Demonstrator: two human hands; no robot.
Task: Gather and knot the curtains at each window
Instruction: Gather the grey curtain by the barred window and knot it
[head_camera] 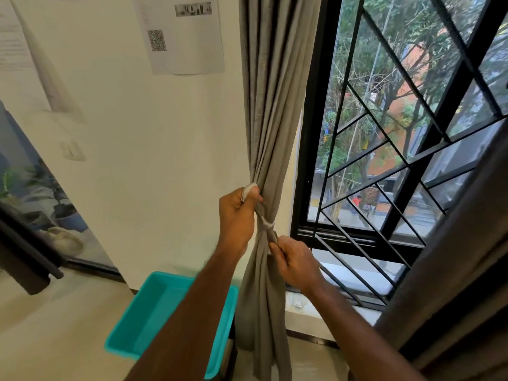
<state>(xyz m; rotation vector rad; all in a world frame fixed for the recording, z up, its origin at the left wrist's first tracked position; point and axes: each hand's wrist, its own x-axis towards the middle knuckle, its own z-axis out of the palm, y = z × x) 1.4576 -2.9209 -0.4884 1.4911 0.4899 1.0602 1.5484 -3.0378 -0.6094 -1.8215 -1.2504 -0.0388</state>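
Note:
A grey curtain [270,111] hangs at the left side of the window [406,133], drawn into a narrow bunch at waist height. A pale tie band [267,225] is wrapped around the bunch. My left hand [237,215] grips one end of the band, pulled up and to the left of the curtain. My right hand [295,261] pinches the other end just below the wrap, on the window side. A second, darker curtain [453,270] hangs at the right edge.
A teal plastic tray [143,323] sits on the floor below my left arm. Papers [187,34] hang on the white wall. Black diagonal bars cover the window. A glass door with plants behind it is at the far left.

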